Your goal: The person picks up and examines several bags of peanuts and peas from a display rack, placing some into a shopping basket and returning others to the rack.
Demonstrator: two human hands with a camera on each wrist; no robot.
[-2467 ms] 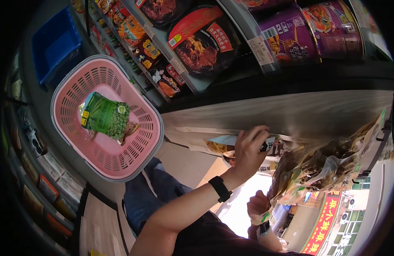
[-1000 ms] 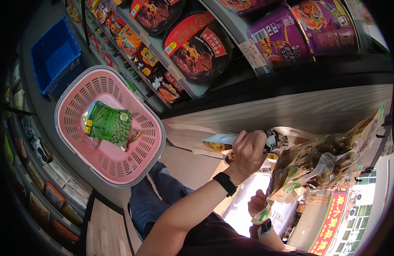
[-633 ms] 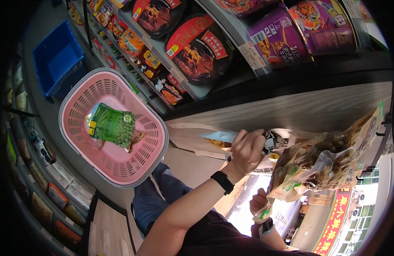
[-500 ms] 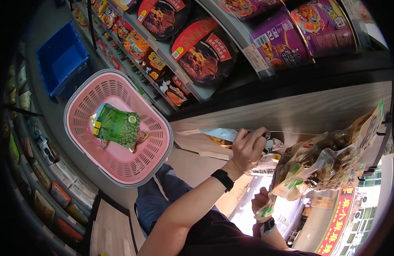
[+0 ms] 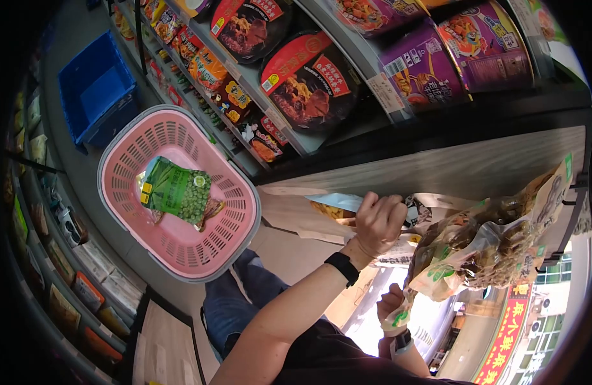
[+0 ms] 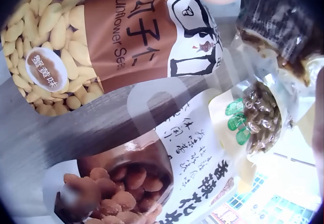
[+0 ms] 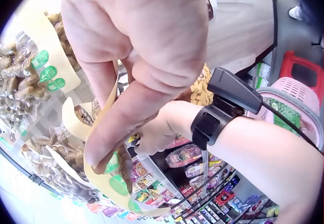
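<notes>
My left hand (image 5: 379, 224) has its fingers curled over the edge of a sunflower seed bag (image 6: 136, 36), which has a brown panel and a black-and-white end. Below that bag in the left wrist view hangs a white bag of coated peanuts (image 6: 121, 188). My right hand (image 5: 390, 308) pinches the paper edge of a clear-fronted bag (image 7: 116, 183) with green marks. More clear bags of brown wrapped pieces (image 5: 482, 244) hang beside it. The left fingertips are partly hidden behind the bag.
A pink basket (image 5: 110, 186) holds a green bag of peas (image 5: 174, 186) and another small packet. Behind it on the floor stands a blue crate (image 5: 94, 83). Shelves carry black-and-red instant meal bowls (image 5: 312, 83) and purple noodle tubs (image 5: 424, 70). Black hooks (image 5: 575, 192) jut from the display's end.
The view has turned slightly, so the basket sits farther right and lower. My left hand shifts a little along the sunflower seed bag, while my right hand keeps its pinch.
</notes>
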